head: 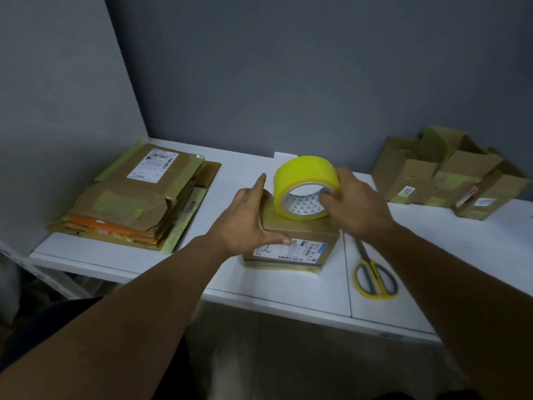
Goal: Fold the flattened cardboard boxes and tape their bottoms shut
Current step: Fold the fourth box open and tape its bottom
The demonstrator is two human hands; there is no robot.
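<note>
Left hand [251, 223], right of the flat boxes [129, 194] stacked at mid-left, rests with straight, spread fingers on the box [305, 228] at centre. Right hand [356, 204] grips the tape [302, 171] standing on that box. Scissors [375, 277] lie lower right; folded boxes [450, 174] sit at right on the table [288, 295].

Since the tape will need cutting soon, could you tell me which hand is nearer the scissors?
Right. The right hand, gripping the tape, is just beyond the scissors; the left hand rests on the box, farther off to their left.
</note>
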